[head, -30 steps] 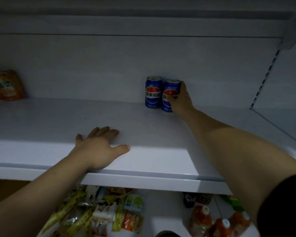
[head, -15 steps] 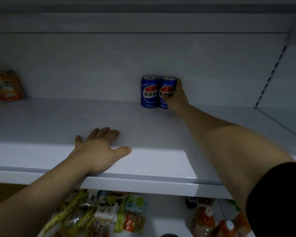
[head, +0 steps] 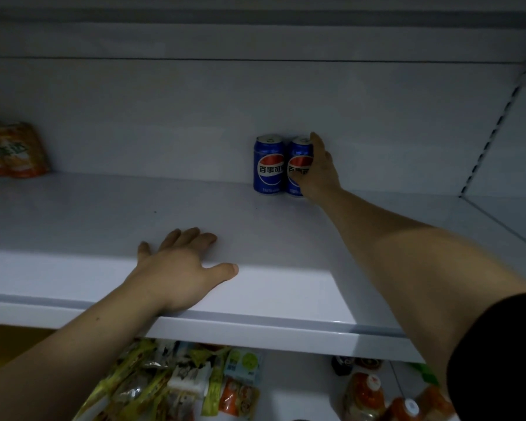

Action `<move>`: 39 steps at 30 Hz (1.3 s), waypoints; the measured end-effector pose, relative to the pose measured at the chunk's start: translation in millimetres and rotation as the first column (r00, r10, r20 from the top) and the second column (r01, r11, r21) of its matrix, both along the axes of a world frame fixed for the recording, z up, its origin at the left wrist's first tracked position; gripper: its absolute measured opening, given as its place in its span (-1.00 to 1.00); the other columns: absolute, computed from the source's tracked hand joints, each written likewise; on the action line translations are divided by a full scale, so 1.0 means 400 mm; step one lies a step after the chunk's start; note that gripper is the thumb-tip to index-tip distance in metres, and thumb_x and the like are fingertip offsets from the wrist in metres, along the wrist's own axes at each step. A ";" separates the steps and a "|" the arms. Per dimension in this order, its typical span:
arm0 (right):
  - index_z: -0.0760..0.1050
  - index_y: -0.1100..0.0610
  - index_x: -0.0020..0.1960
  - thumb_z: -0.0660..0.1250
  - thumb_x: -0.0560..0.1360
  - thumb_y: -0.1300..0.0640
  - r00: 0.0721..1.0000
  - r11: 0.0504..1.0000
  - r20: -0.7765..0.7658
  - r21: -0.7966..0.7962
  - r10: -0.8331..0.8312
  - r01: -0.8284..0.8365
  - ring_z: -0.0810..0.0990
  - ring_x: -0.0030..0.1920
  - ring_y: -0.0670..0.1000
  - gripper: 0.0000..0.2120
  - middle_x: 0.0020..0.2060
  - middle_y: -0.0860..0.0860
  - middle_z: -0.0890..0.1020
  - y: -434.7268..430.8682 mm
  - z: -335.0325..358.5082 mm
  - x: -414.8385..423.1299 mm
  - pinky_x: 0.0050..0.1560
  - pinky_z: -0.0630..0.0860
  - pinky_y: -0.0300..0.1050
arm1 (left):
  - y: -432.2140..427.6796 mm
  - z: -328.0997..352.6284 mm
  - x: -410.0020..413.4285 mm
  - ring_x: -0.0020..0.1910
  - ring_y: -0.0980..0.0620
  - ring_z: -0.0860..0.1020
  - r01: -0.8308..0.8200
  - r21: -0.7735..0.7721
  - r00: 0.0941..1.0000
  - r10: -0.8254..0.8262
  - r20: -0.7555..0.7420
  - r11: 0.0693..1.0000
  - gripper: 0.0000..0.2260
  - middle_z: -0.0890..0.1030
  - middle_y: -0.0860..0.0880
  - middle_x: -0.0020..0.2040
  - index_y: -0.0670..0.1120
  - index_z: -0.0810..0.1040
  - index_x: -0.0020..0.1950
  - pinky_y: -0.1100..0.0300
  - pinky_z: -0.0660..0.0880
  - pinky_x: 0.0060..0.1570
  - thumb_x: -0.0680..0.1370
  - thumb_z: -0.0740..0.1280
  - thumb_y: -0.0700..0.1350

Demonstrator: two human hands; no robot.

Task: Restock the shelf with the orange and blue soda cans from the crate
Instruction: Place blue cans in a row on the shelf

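Observation:
Two blue soda cans stand upright side by side at the back of the white shelf [head: 286,287]. The left blue can [head: 268,164] stands free. The right blue can [head: 298,161] touches it, and my right hand [head: 318,170] grips it from the right side, fingers curled round its body. My left hand [head: 181,270] rests flat on the shelf near the front edge, fingers spread. Orange packaged cans [head: 11,150] sit at the far left against the back wall. The crate is out of view.
A lower shelf holds snack packets [head: 176,381] on the left and orange-labelled bottles [head: 365,396] on the right. A slotted upright [head: 489,141] marks the shelf's right end, with another shelf bay beyond it.
My right hand has pushed the right blue can back against the wall and flush with the left can. My left hand has stayed flat on the shelf.

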State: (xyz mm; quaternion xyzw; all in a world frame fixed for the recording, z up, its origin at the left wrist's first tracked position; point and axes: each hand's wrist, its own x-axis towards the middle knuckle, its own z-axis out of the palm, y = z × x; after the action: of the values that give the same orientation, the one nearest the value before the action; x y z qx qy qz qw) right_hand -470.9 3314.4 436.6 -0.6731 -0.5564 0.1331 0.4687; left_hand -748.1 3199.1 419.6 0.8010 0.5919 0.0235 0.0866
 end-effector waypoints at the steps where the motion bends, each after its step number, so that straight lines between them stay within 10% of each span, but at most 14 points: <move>1: -0.09 -0.07 0.58 0.40 0.51 0.17 1.000 1.000 0.003 -0.006 0.003 -0.003 0.41 0.35 0.13 -0.15 0.43 0.12 0.27 -0.001 0.002 -0.001 0.28 0.39 0.00 | 0.000 0.000 -0.001 0.54 0.04 -0.04 0.001 0.000 1.000 -0.001 0.002 1.000 -0.32 0.00 0.12 0.56 0.21 0.04 0.52 -0.21 -0.10 0.46 0.46 0.03 0.44; 13: -0.07 0.08 0.59 0.39 0.49 -0.04 0.934 0.986 0.341 -0.155 0.106 -0.055 0.08 0.52 0.16 -0.13 0.55 0.15 0.04 -0.129 0.121 -0.161 0.49 0.15 0.08 | -0.021 0.055 -0.067 0.48 -0.01 0.20 0.033 -0.099 0.979 -0.012 0.204 0.994 -0.22 0.16 0.05 0.54 0.11 0.16 0.52 -0.09 0.10 0.46 0.36 0.19 0.39; 22: -0.01 0.05 0.58 0.31 0.53 -0.13 0.764 0.878 0.437 -0.305 0.473 -0.369 0.25 0.46 0.16 -0.22 0.52 0.09 0.14 -0.258 0.199 -0.591 0.39 0.32 0.02 | -0.211 0.095 -0.385 0.46 0.02 0.25 -0.205 -0.074 0.921 0.218 0.323 0.976 -0.33 0.21 0.02 0.52 0.01 0.21 0.51 0.13 0.22 0.38 0.48 0.33 0.21; 33: 0.06 0.07 0.57 0.29 0.54 -0.17 0.268 0.484 0.443 -0.501 0.855 -0.717 0.34 0.42 0.17 -0.26 0.51 0.10 0.23 -0.483 0.043 -1.270 0.32 0.40 0.03 | -0.638 -0.070 -0.858 0.51 -0.03 0.14 -0.720 -0.193 0.621 0.744 0.247 0.666 -0.28 0.15 -0.05 0.55 -0.01 0.18 0.53 0.08 0.16 0.46 0.47 0.32 0.24; 39: 0.03 0.08 0.58 0.25 0.58 -0.14 -0.028 0.211 0.324 -0.676 0.946 -0.706 0.29 0.45 0.19 -0.29 0.54 0.10 0.14 -0.619 -0.178 -1.536 0.28 0.38 0.03 | -0.857 -0.257 -1.026 0.30 -0.06 0.43 -0.801 -0.450 0.324 0.918 0.230 0.395 -0.40 0.35 -0.07 0.44 -0.05 0.26 0.49 0.02 0.40 0.29 0.52 0.32 0.15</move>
State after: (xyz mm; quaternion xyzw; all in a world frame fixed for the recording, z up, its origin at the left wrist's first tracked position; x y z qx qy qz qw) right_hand -1085.2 3066.9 365.2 -0.2433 -0.9441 0.2076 -0.0799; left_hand -1158.4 2856.5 316.9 0.3108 0.8871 0.1722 0.2946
